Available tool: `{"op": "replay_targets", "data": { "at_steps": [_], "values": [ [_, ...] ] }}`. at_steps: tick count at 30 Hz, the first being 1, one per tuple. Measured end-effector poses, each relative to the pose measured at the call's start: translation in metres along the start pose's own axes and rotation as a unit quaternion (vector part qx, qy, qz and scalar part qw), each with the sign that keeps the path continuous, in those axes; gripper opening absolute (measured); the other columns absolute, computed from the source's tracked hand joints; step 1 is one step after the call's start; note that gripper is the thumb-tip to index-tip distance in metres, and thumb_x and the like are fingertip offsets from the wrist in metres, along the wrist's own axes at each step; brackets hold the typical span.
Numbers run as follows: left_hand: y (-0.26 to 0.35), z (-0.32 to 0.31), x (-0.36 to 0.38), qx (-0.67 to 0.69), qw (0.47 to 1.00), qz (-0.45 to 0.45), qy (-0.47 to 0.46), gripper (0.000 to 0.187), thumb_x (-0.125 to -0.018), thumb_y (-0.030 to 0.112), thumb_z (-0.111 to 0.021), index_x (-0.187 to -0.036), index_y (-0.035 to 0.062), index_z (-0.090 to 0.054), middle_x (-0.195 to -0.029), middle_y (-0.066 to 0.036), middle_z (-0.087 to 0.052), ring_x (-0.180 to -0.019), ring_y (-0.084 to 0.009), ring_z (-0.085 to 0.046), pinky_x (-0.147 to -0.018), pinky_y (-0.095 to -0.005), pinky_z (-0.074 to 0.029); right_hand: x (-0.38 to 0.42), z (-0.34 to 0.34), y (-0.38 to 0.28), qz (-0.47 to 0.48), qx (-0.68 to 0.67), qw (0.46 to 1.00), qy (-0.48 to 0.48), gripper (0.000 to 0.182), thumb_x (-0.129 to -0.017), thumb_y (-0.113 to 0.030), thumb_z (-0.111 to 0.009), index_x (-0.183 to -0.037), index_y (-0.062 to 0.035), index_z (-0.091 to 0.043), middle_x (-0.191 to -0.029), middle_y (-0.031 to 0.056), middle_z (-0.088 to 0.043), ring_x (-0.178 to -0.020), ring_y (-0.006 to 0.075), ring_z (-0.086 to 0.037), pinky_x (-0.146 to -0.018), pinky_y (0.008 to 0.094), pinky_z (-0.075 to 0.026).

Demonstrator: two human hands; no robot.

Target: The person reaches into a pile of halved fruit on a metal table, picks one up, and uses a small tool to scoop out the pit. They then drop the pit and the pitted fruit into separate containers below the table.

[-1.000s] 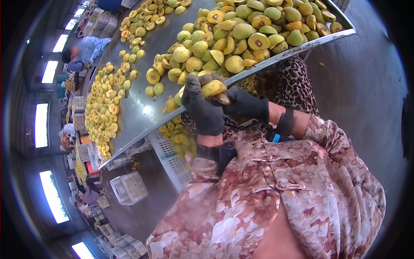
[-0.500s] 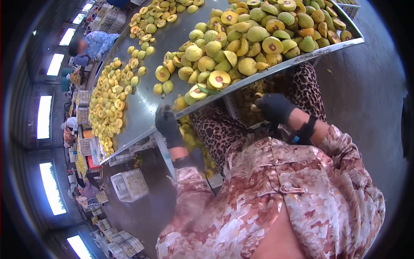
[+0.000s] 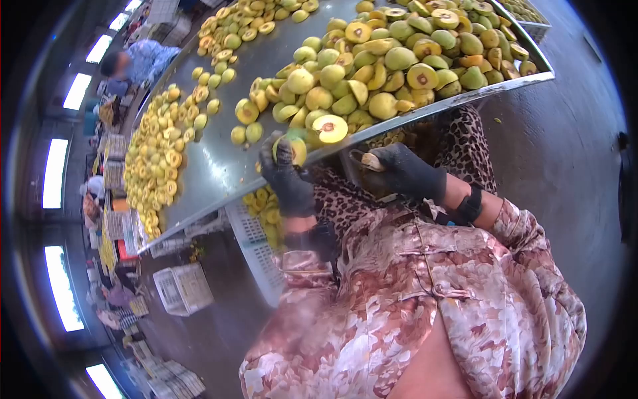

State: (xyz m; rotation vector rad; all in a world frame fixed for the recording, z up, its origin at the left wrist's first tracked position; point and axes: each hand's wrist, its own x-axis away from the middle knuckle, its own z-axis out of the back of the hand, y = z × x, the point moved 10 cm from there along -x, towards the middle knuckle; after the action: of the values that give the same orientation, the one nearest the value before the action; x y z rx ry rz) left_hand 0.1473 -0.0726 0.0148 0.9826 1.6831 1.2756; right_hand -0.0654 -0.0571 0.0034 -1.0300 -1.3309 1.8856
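A gloved hand, my left hand, is closed around a yellow-green stone fruit at the near edge of the metal table. Right beside it lies a halved fruit with its cut face and brown centre up. In my right hand, also in a dark glove, is a small tool with a pale handle and what looks like a thin curved metal end. That hand is below the table's rim, over my lap. A large pile of whole and cut fruit covers the table's right part.
More fruit halves lie along the table's far left side. A white crate with yellow fruit stands under the near edge, left of my legs. Another white crate is on the floor. A person in blue sits across the table.
My left hand has come from the table edge above the crate to the right and now grips a fruit. My right hand has moved left and slightly up, with the tool now in plain view.
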Motion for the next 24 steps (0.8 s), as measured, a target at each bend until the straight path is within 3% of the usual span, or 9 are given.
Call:
{"op": "replay_targets", "data": {
  "at_steps": [2, 5, 7, 8, 11, 14, 17, 20, 24],
  "values": [
    [0.042, -0.028, 0.021, -0.192, 0.961, -0.176, -0.090, 0.029, -0.104, 0.026, -0.058, -0.119, 0.0013, -0.060, -0.109, -0.007, -0.063, -0.098, -0.0171, -0.064, -0.085, -0.0325, -0.054, -0.013, -0.012, -0.023, 0.081, 0.013, 0.997, 0.012, 0.012, -0.093, -0.015, -0.068, -0.095, -0.0029, -0.065, -0.076, 0.0123, -0.065, -0.063, 0.0288, -0.056, -0.064, 0.0361, -0.049],
    [0.051, -0.052, 0.042, -0.223, 0.934, -0.215, -0.177, 0.029, -0.105, 0.023, -0.054, -0.121, 0.0000, -0.061, -0.123, -0.011, -0.062, -0.110, -0.0240, -0.063, -0.096, -0.0355, -0.050, -0.016, 0.010, -0.072, 0.169, 0.105, 0.969, 0.145, 0.017, -0.089, -0.012, -0.071, -0.101, -0.0024, -0.063, -0.083, 0.0137, -0.067, -0.068, 0.0296, -0.062, -0.065, 0.0363, -0.051],
    [0.019, -0.054, 0.049, 0.026, 0.981, 0.046, -0.188, 0.033, -0.106, 0.026, -0.053, -0.123, -0.0010, -0.060, -0.127, -0.012, -0.062, -0.116, -0.0260, -0.061, -0.100, -0.0361, -0.048, -0.028, 0.008, -0.052, 0.132, 0.026, 0.987, 0.089, 0.018, -0.088, -0.009, -0.070, -0.104, -0.0030, -0.062, -0.084, 0.0172, -0.066, -0.074, 0.0369, -0.065, -0.065, 0.0410, -0.051],
    [0.009, -0.050, 0.050, 0.050, 0.982, 0.075, -0.168, 0.038, -0.108, 0.029, -0.047, -0.128, -0.0024, -0.058, -0.130, -0.014, -0.061, -0.123, -0.0269, -0.057, -0.106, -0.0377, -0.046, -0.034, 0.006, -0.043, 0.091, -0.039, 0.994, 0.056, 0.018, -0.088, -0.008, -0.068, -0.104, -0.0032, -0.061, -0.083, 0.0194, -0.065, -0.077, 0.0416, -0.065, -0.064, 0.0437, -0.050],
    [0.004, -0.066, 0.058, 0.351, 0.908, 0.215, -0.081, 0.041, -0.110, 0.029, -0.043, -0.134, -0.0025, -0.053, -0.133, -0.013, -0.058, -0.126, -0.0252, -0.055, -0.110, -0.0395, -0.045, -0.024, 0.013, -0.038, 0.088, 0.072, 0.983, 0.146, 0.016, -0.090, -0.011, -0.067, -0.102, -0.0028, -0.061, -0.079, 0.0211, -0.063, -0.075, 0.0410, -0.064, -0.064, 0.0446, -0.049],
    [-0.009, -0.061, 0.052, 0.272, 0.938, 0.162, -0.144, 0.046, -0.111, 0.032, -0.038, -0.141, -0.0017, -0.048, -0.138, -0.016, -0.055, -0.129, -0.0266, -0.053, -0.113, -0.0415, -0.043, -0.015, 0.009, -0.017, 0.003, 0.145, 0.984, 0.103, 0.012, -0.090, -0.010, -0.066, -0.097, -0.0020, -0.060, -0.078, 0.0219, -0.064, -0.074, 0.0420, -0.063, -0.064, 0.0446, -0.049],
    [-0.012, -0.065, 0.052, 0.178, 0.963, 0.107, -0.173, 0.044, -0.111, 0.027, -0.036, -0.142, -0.0025, -0.048, -0.137, -0.016, -0.056, -0.129, -0.0278, -0.053, -0.114, -0.0423, -0.041, -0.014, 0.011, -0.016, 0.056, 0.128, 0.986, 0.091, 0.011, -0.090, -0.008, -0.064, -0.100, -0.0028, -0.061, -0.078, 0.0223, -0.064, -0.073, 0.0427, -0.062, -0.064, 0.0454, -0.049],
    [-0.018, -0.068, 0.051, 0.285, 0.932, 0.163, -0.154, 0.044, -0.110, 0.026, -0.039, -0.140, -0.0034, -0.050, -0.137, -0.015, -0.056, -0.129, -0.0266, -0.053, -0.113, -0.0411, -0.041, -0.012, 0.019, -0.012, -0.001, 0.080, 0.989, 0.121, 0.012, -0.091, -0.008, -0.062, -0.102, -0.0029, -0.062, -0.079, 0.0223, -0.064, -0.075, 0.0434, -0.063, -0.064, 0.0454, -0.050],
    [-0.006, -0.078, 0.049, 0.206, 0.952, 0.128, -0.189, 0.044, -0.108, 0.027, -0.043, -0.140, -0.0031, -0.051, -0.138, -0.014, -0.056, -0.129, -0.0260, -0.054, -0.113, -0.0393, -0.041, -0.013, 0.030, -0.057, 0.114, 0.160, 0.958, 0.208, 0.018, -0.091, -0.009, -0.064, -0.108, -0.0039, -0.060, -0.077, 0.0214, -0.063, -0.074, 0.0419, -0.065, -0.061, 0.0474, -0.050]
  ]
}}
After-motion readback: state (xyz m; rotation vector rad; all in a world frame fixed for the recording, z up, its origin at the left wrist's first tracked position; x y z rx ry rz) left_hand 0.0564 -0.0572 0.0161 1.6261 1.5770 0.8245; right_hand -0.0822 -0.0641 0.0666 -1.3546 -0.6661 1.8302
